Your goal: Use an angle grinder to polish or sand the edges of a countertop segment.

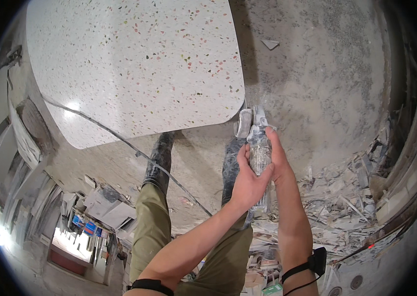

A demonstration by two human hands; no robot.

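Note:
Both hands are closed around a dust-covered angle grinder (260, 150). My left hand (251, 181) wraps its body from the left, with the thumb across it. My right hand (278, 157) grips the right side, fingers reaching up toward the head. A pale grinding wheel (243, 123) sits at the tool's far end, close to the rounded near-right corner of a white speckled terrazzo slab (144, 64). Whether wheel and slab touch, I cannot tell. The slab carries red, green and dark chips.
A dark cable (134, 150) runs across the slab and past my legs. Heaps of broken stone offcuts (336, 202) lie at the right. Leaning slabs (18, 133) stand at the left. One small white shard (270, 44) rests on the dusty floor (317, 84).

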